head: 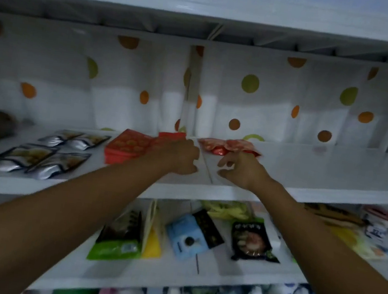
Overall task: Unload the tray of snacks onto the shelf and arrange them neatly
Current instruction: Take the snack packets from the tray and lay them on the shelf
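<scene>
Snack packets (127, 148) — flat on shelf (320, 169)

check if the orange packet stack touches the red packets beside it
Apart. The head view shows bare white shelf between the orange packet stack and the red packets.

Both bare arms reached forward, converging. The left grip (181, 157) sat knuckles-up, fingers curled under; the right grip (241, 170) had loosely curled fingers, thumb apart.

white shelf (308, 171) | silver pouches (38, 156) left | orange packet stack (126, 147) centre | red packets (222, 147) just right
</scene>
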